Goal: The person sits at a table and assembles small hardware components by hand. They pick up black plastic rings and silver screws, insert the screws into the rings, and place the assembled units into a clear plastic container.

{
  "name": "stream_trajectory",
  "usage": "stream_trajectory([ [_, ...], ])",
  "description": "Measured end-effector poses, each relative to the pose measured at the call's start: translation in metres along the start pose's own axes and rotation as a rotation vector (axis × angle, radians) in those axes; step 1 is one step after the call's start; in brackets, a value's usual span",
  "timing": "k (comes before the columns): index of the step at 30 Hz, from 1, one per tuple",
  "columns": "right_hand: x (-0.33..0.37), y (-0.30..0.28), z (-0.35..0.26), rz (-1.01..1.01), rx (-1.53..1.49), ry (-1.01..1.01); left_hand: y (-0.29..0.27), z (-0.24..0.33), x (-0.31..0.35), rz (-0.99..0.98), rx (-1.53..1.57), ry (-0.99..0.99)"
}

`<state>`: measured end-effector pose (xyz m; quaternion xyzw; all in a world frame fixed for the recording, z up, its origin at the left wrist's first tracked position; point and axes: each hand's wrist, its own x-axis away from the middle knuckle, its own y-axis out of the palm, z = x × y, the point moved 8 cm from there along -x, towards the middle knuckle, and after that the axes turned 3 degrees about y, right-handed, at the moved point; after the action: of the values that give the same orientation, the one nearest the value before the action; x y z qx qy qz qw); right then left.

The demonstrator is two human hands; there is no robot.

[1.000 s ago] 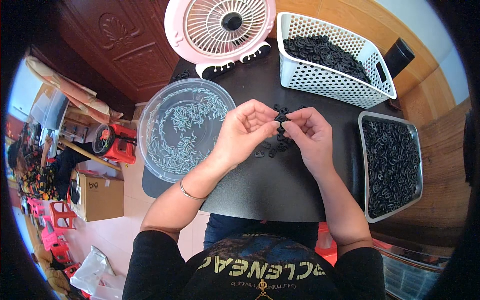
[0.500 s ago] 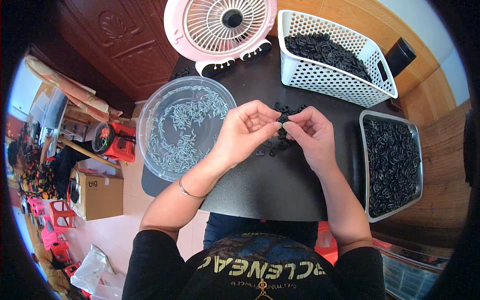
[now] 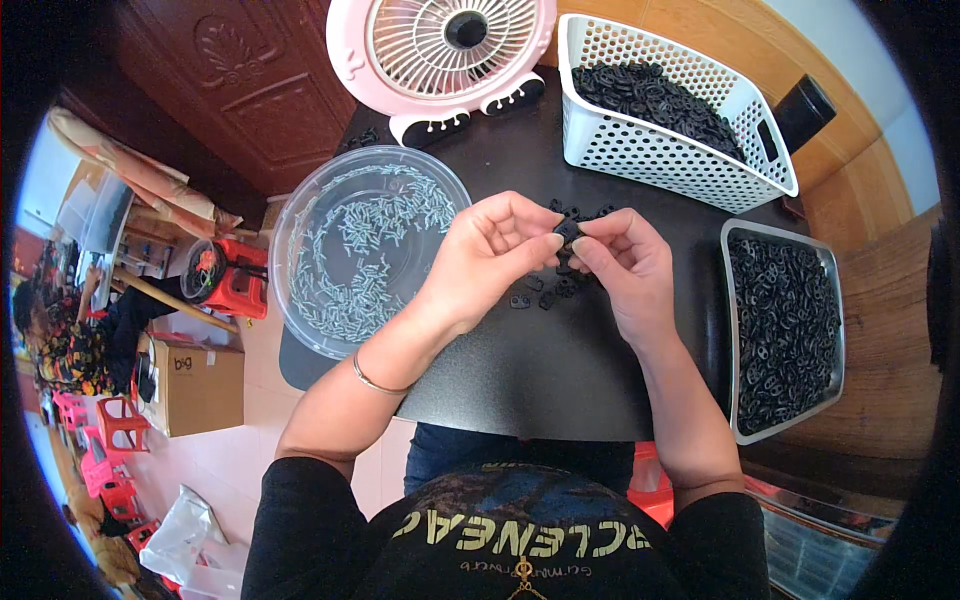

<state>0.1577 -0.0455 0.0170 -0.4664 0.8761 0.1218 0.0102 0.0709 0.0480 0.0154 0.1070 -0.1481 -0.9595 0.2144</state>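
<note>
A small black cord lock is pinched between the thumbs and index fingers of both hands, above the dark table. My left hand grips it from the left; my right hand holds its other side. Fingertips cover part of it. Beneath and behind the fingers lies a loose pile of similar black parts, one two-holed piece lying nearer to me. Left of my left hand, a clear round tub holds many small silvery springs.
A white perforated basket heaped with black parts stands at the back right. Along the right edge sits a metal tray full of two-holed black pieces. A pink fan stands at the back. Far left, another person sits near red stools.
The cord lock has turned between my fingertips and more of it shows. Both hands keep almost the same place, and the whole view has shifted slightly.
</note>
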Motion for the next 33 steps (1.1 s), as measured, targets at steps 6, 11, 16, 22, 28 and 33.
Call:
stream_trajectory([
  [6, -0.0008, 0.0006, 0.0019, -0.001, -0.007, -0.032, -0.0001, 0.0009, -0.0016, -0.005, 0.065, 0.028],
  [11, 0.0004, 0.0008, 0.0002, 0.012, 0.012, 0.003, 0.0000, 0.0009, -0.0008, 0.009, 0.071, 0.030],
  [16, 0.0009, -0.0003, 0.0012, 0.025, 0.010, 0.006, 0.0002, 0.0020, -0.0006, 0.017, 0.051, 0.041],
  [22, 0.0008, -0.0012, 0.0011, 0.031, 0.037, 0.013, 0.0026, 0.0040, -0.0005, 0.015, 0.044, 0.047],
  [28, 0.0007, -0.0013, 0.0026, 0.025, 0.006, 0.002, 0.0008, 0.0014, -0.0008, 0.019, 0.032, 0.035],
  [33, 0.0013, -0.0005, 0.0038, 0.024, -0.027, 0.033, 0.0019, 0.0011, -0.0008, 0.015, 0.059, 0.045],
])
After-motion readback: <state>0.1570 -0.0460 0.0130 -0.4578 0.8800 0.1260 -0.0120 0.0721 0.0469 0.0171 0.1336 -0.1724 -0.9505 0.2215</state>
